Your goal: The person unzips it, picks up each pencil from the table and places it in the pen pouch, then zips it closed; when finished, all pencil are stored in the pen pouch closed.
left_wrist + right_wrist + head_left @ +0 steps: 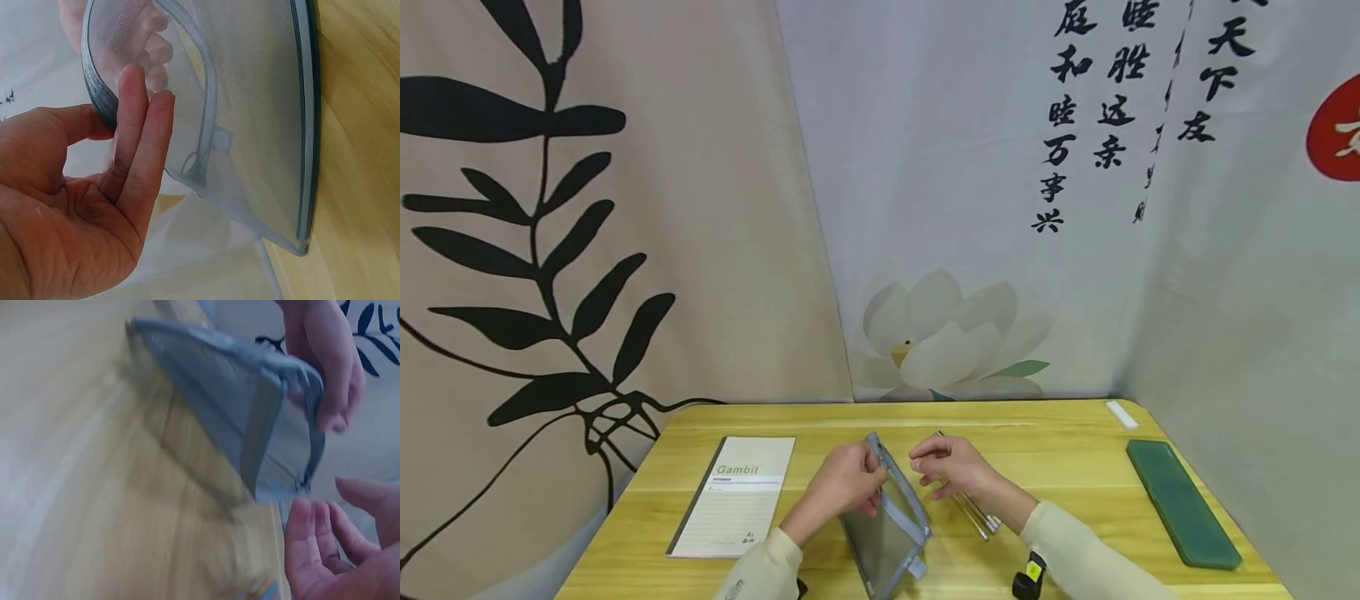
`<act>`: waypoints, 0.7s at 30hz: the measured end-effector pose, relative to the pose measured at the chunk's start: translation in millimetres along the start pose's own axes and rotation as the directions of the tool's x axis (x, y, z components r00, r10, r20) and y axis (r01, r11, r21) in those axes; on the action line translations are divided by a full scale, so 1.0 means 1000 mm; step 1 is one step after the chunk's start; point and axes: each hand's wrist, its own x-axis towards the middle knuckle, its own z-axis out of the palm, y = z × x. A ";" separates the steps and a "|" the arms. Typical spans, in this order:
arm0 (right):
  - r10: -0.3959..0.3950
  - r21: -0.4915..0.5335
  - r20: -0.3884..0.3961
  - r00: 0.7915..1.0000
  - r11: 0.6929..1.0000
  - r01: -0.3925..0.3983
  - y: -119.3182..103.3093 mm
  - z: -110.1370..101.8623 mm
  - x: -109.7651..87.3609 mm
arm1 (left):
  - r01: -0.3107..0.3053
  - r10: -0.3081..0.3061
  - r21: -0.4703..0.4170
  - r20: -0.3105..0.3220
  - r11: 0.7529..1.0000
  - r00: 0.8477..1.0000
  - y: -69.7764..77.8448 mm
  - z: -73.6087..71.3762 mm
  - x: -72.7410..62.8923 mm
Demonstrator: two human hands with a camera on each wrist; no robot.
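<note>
A grey mesh zipper pouch [887, 533] stands tilted on the table with its mouth spread apart. My left hand [848, 479] pinches one edge of that mouth between thumb and fingers; the left wrist view shows the see-through mesh pouch [256, 125] beyond the hand [94, 187]. Beside the pouch's other edge, my right hand [958, 471] hovers with its fingers loosely bent and nothing in them. Several slim metallic sticks [977, 521] lie on the table under the right hand, partly hidden by it. In the right wrist view, the right hand's fingertips [301, 515] come close to the pouch's corner.
A notebook [737, 496] marked "Gambit" lies left of the pouch. A long dark green case [1182, 502] lies along the table's right side, with a small white block [1122, 414] behind it. A printed curtain [970, 167] hangs behind the wooden table [1060, 450].
</note>
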 end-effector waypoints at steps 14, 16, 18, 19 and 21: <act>-0.055 -0.274 -0.047 0.997 0.961 0.040 0.016 -0.065 0.007 | -0.028 0.028 0.020 -0.010 0.999 1.000 -0.003 -0.003 0.000; -0.053 -0.338 -0.060 0.997 0.941 0.030 0.018 -0.071 0.008 | -0.024 0.024 0.020 -0.011 1.000 1.000 -0.003 -0.003 -0.001; -0.053 -0.383 -0.074 0.996 0.924 0.020 0.020 -0.076 0.009 | -0.022 0.022 0.024 -0.016 0.999 1.000 -0.004 -0.004 -0.002; -0.052 -0.391 -0.079 0.995 0.920 0.017 0.021 -0.078 0.009 | -0.021 0.021 0.025 -0.017 0.999 1.000 -0.004 -0.004 -0.002; -0.054 -0.409 -0.091 0.994 0.913 0.012 0.024 -0.083 0.011 | -0.022 0.022 0.027 -0.018 0.999 1.000 -0.003 -0.004 -0.002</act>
